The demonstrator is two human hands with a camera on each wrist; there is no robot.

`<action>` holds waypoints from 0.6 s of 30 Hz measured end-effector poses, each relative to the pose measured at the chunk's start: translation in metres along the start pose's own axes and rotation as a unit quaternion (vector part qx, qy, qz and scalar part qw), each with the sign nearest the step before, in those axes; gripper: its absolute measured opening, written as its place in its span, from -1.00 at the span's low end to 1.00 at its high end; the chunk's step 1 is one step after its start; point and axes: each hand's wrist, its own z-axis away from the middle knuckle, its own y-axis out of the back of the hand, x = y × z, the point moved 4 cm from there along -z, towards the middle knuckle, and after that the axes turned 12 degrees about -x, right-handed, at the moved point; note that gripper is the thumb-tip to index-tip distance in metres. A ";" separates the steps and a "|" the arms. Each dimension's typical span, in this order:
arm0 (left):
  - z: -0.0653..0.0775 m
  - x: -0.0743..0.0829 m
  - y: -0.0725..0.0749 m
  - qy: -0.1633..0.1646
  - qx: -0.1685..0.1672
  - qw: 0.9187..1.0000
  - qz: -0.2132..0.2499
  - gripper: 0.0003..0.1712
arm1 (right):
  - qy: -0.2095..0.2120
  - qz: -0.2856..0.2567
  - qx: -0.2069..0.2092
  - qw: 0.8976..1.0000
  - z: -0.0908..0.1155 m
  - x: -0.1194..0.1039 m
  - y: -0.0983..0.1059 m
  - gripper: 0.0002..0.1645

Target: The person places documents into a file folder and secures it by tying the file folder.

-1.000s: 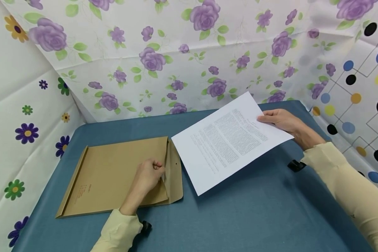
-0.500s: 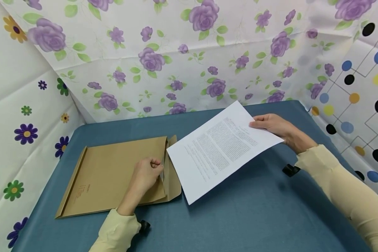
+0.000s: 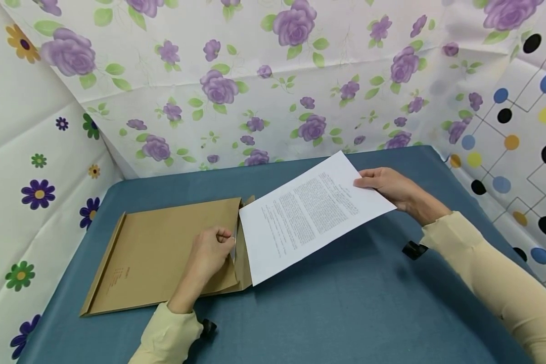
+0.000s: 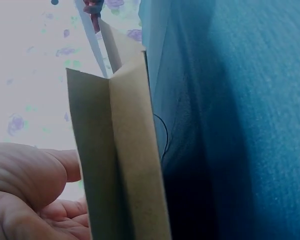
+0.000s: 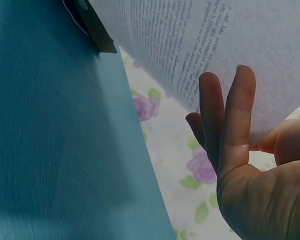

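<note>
A brown paper envelope (image 3: 173, 247) lies on the table at the left, its open mouth and flap (image 3: 244, 263) to the right. My left hand (image 3: 208, 255) pinches the upper layer of the envelope at its mouth, lifting that edge; the left wrist view shows the gap between the envelope's layers (image 4: 95, 145). My right hand (image 3: 387, 187) holds a printed sheet of paper (image 3: 309, 217) by its right edge, thumb on top and fingers beneath. The sheet is tilted above the table, and its left edge is at the envelope's mouth, over the flap.
A blue cloth (image 3: 346, 318) covers the table. Floral sheeting (image 3: 264, 91) hangs behind it and at the left, with dotted sheeting (image 3: 528, 151) at the right. Black wrist-camera mounts (image 3: 414, 250) show under both sleeves.
My right hand has brought the sheet left and a little down, so its left edge now covers part of the flap. My left hand has stayed nearly still on the envelope's mouth.
</note>
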 end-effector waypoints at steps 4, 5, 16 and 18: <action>0.000 0.001 0.001 0.002 0.007 1.000 -0.004 -0.87 | -0.002 -0.007 -0.007 1.000 -0.003 0.001 -0.005 -0.48; 0.000 0.001 0.001 0.001 0.009 1.000 -0.005 -0.87 | -0.002 -0.010 -0.011 1.000 -0.004 0.001 -0.006 -0.48; 0.000 0.002 0.000 0.009 0.008 1.000 0.010 -0.85 | 0.014 -0.041 -0.051 0.998 -0.010 0.003 -0.021 -0.44; -0.001 0.001 0.000 0.012 0.007 1.000 0.012 -0.85 | 0.015 -0.045 -0.055 0.997 -0.011 0.005 -0.024 -0.44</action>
